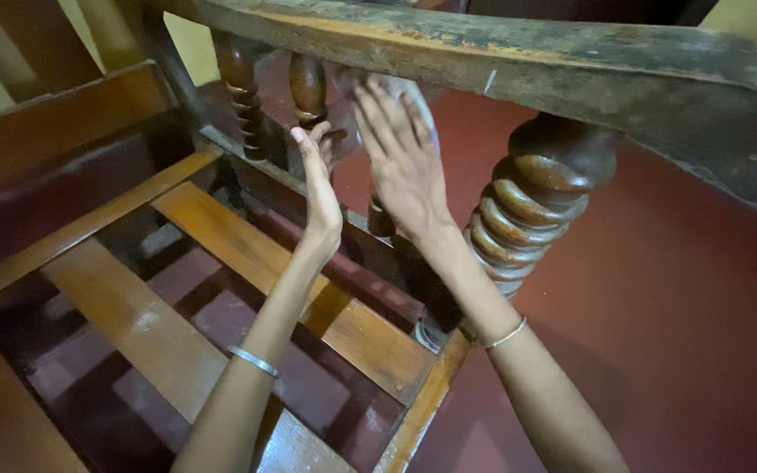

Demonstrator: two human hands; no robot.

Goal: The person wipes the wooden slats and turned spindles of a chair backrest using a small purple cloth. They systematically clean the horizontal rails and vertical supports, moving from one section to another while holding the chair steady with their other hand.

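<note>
Turned spindle (308,88) | wooden armrest (501,52) above | left hand (320,188) spread flat beside it | right hand (403,158) spread, fingers extended | seat slats (247,254) below

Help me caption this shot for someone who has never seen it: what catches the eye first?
Two bare hands meet at top centre: the left hand edge-on, the right hand spread against a turned wooden spindle under the worn armrest. To their right stands a thick spiral-carved post, glossy brown. Below left, bare wooden seat slats show the red floor between them.
</note>
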